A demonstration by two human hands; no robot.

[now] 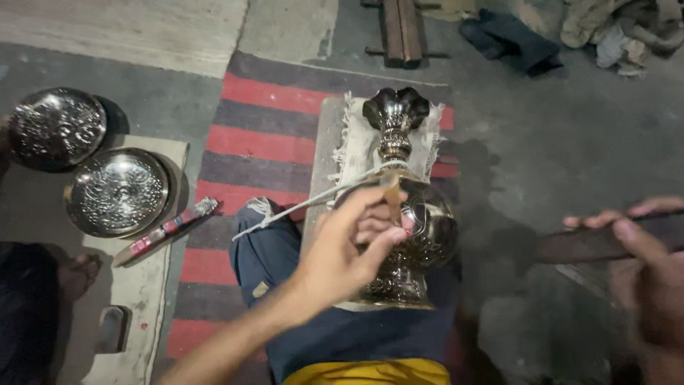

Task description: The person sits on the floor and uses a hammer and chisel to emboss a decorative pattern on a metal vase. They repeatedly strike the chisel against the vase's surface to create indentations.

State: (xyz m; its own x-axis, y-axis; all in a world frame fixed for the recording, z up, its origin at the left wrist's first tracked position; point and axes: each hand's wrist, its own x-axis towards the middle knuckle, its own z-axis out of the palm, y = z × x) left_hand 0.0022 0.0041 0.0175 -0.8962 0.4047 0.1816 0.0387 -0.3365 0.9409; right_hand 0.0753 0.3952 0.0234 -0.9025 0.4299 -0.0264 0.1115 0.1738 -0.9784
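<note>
The left hand [356, 242] pinches a small punch tool [391, 194] against the ornate embossed brass vase [420, 228] lying across the lap, right hand [652, 274] clenching a dark mallet [591, 244]; chasing looks far along, unfinished.

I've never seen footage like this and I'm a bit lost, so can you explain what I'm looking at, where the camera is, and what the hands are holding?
There is one picture, taken by a camera worn on a person's head, looking down at their own two bare hands. No machine is involved.

In the middle lies a shiny embossed metal vase with a flower-shaped mouth, resting on a pale frayed cloth over a striped red and grey rug. A white cord runs across the vase's neck.

The left hand pinches a small brownish punch-like tool against the vase's belly. The right hand holds a dark, flat wooden bar off to the side.

To the left sit two round embossed metal plates, with a slim red and silver tool beside them.
</note>
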